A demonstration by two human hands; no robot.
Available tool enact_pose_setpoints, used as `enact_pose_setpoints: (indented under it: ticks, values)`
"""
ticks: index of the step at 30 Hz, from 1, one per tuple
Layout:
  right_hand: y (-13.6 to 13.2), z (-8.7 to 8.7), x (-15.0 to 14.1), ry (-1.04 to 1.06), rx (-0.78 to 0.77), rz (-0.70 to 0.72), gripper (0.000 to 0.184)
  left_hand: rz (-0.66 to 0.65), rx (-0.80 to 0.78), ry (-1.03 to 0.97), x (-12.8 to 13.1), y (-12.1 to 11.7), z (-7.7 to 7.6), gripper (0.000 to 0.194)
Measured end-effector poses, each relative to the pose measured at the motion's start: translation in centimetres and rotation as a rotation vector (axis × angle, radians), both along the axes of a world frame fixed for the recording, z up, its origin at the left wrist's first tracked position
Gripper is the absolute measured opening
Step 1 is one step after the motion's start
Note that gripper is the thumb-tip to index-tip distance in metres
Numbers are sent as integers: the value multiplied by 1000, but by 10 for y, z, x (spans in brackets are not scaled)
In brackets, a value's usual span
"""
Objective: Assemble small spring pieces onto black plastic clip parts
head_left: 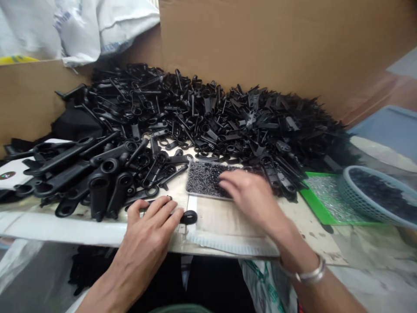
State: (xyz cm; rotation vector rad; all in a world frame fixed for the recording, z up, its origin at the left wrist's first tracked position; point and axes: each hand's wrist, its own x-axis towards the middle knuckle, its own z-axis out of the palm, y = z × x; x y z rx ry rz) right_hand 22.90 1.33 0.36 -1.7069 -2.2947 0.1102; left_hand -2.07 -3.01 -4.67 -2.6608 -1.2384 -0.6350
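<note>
Near the front edge of the table, my left hand (154, 228) has its fingers closed over a black plastic lever with a ringed end (189, 217), which lies on the tabletop. My right hand (249, 195), somewhat blurred, reaches over a shallow clear tray (208, 195) filled with tiny dark parts (203, 176). Its fingers are bent together at the tray's contents; whatever is between the fingertips is hidden. Left of the tray lies a heap of finished-looking black levers (97, 174), some with round sockets at their ends.
A large mound of black plastic parts (195, 113) rises behind, against a cardboard wall (276, 43). On the right, a blue-grey basket (350, 191) of dark parts overlaps a green tray (321, 202) holding clear small pieces. White sacks (81, 30) hang at the upper left.
</note>
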Motion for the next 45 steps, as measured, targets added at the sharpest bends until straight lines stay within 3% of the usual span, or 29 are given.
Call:
enact_pose_setpoints:
  ticks: [2, 4, 11, 15, 24, 29, 33, 38, 41, 45]
  values:
    - [23, 3, 23, -306, 136, -57, 16, 10, 0, -18, 1, 1, -2, 32]
    - [39, 2, 37, -395, 156, -32, 15, 18, 19, -39, 1, 0, -3, 31]
    - [49, -9, 35, -384, 111, 8, 14, 24, 34, -191, 8, -9, -7, 30]
    - [46, -5, 37, -300, 57, 12, 10, 47, -11, -265, 12, -10, -6, 31]
    - [29, 19, 71, 276, -20, -128, 11, 43, -182, -255, 20, -5, -1, 43]
    - [6, 19, 78, 660, -147, -218, 30, 18, -109, -175, 17, -5, -2, 28]
    - [-5, 16, 84, 797, -211, -253, 33, -30, -60, -122, 15, -4, -5, 25]
    - [-3, 12, 77, 668, -169, -154, 20, -123, -143, -225, 24, -6, -4, 28]
    - [7, 9, 65, 420, -73, -53, 10, -134, -203, -298, 30, -7, -6, 30]
    - [27, 0, 49, 53, 55, 45, 16, -57, -231, -417, 30, -7, -14, 30]
